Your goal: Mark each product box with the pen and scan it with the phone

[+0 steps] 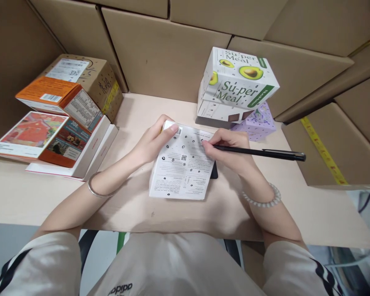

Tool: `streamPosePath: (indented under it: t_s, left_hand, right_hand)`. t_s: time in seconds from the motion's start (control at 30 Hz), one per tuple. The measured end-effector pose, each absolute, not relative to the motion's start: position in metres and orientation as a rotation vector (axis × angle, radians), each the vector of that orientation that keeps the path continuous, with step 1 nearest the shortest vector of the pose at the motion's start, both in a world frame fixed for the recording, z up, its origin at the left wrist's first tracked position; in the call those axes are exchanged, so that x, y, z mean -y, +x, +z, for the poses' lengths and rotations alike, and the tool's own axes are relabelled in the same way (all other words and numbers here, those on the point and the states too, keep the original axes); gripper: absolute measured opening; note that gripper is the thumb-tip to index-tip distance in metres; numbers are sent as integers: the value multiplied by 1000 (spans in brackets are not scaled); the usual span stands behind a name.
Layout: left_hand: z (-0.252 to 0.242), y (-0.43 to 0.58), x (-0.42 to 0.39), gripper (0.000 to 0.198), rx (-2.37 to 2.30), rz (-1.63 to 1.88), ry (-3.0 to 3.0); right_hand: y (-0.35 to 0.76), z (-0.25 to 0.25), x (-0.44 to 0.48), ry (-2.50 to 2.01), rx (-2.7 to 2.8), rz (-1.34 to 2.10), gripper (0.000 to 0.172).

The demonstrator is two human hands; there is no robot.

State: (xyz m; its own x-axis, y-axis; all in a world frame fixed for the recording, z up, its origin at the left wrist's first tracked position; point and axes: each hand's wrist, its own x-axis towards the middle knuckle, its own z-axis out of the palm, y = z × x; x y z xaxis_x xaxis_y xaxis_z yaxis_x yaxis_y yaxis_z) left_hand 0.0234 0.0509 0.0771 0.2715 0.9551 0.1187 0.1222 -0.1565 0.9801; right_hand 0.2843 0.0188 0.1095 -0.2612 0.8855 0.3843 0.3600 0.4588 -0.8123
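A white printed box (182,166) with small black ovals and a QR code lies flat on the cardboard-covered table (49,197) in front of me. My left hand (154,142) grips its far left corner, fingers curled over the edge. My right hand (231,150) pinches a black pen (261,153) and its tip touches the box's upper right area. A dark object (215,170) peeks out from under the box's right edge.
Two white "Su-per Meal" avocado boxes (237,82) stand stacked at the back right, a lilac box (259,123) beside them. At the left lie an orange box (58,98), a brown carton (89,78) and flat picture boxes (45,137). Cardboard walls (160,53) surround the table.
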Motion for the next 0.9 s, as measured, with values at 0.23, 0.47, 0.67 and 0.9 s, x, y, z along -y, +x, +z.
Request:
streamPosePath:
  t_s: [0.23,0.47,0.67,0.9]
  left_hand:
    - [81,23,-49,52,-1091,1021,1550]
    - [84,20,-50,48,-1188,964,1651]
    - [81,18,-53,50,-1204,936,1638]
    - [76,18,-59,48,-1176,988,1580]
  right_hand:
    - [287,111,-24,-1067,1745,956,31]
    - [339,145,-33,-1447,2035,1246,28]
    - [370,147,-40,-2014,2266,824,14]
    - [366,99,-54,-2309,2362,222,18]
